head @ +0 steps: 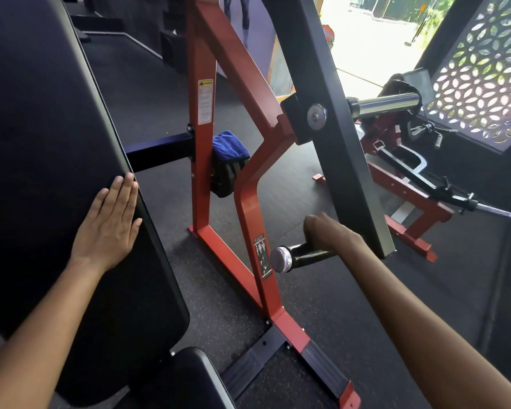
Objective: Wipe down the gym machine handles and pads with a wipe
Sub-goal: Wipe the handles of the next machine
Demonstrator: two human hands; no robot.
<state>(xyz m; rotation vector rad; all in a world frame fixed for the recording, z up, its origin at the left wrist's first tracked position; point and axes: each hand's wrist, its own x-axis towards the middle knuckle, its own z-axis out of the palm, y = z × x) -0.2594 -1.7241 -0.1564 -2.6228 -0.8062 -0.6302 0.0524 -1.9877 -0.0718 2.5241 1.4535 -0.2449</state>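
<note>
The floor [160,93] was dark speckled rubber matting, and daylight came in past a black screen [481,69] cut with a leaf-shaped lattice. A red steel frame [202,149] of square tubing rose from the floor, with a warning sticker on its upright and a black lever arm [334,122] crossing it at a round metal pivot. A blue cloth [229,147], soft and folded, lay draped over black weight plates [226,178] stored on the frame, well apart from both hands. A chrome sleeve [387,104] stuck out behind the lever arm.

The back pad [42,160] was large, smooth black vinyl with rounded edges. The left hand [109,222] lay flat on its right edge, fingers straight and close together, palm pressed to the vinyl. The right hand [328,231] wrapped around the handle [304,255], a glossy black bar with a round silvery end cap, fingers curled under and hidden. Whether it also held a wipe could not be told.
</note>
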